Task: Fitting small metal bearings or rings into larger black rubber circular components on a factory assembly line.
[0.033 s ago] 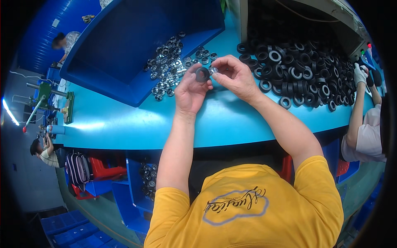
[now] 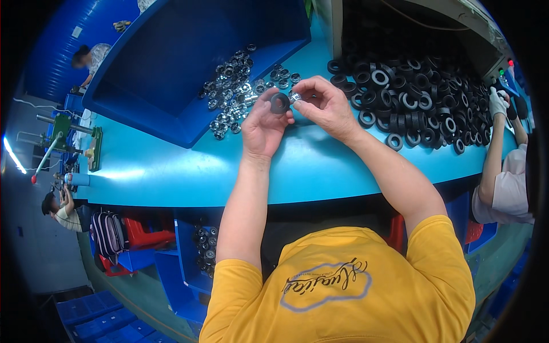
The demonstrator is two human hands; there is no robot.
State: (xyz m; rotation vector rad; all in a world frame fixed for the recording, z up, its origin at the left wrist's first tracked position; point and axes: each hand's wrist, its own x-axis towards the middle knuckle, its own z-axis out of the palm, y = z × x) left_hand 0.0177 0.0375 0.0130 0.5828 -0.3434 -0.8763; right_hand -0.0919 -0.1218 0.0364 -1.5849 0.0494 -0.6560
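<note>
In from the near edge of the bench point(image 2: 229, 180), the left hand point(image 2: 262, 129) grips a black ring point(image 2: 274, 103); the right hand point(image 2: 330, 108) pinches a shiny piece point(image 2: 295, 98) just beside it. Nothing visibly changes from the instant before; the parts look unjoined.

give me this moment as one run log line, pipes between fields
left hand: holds black ring | right hand: pinches shiny piece | pile of shiny pieces: left | heap of black rings: right
</note>
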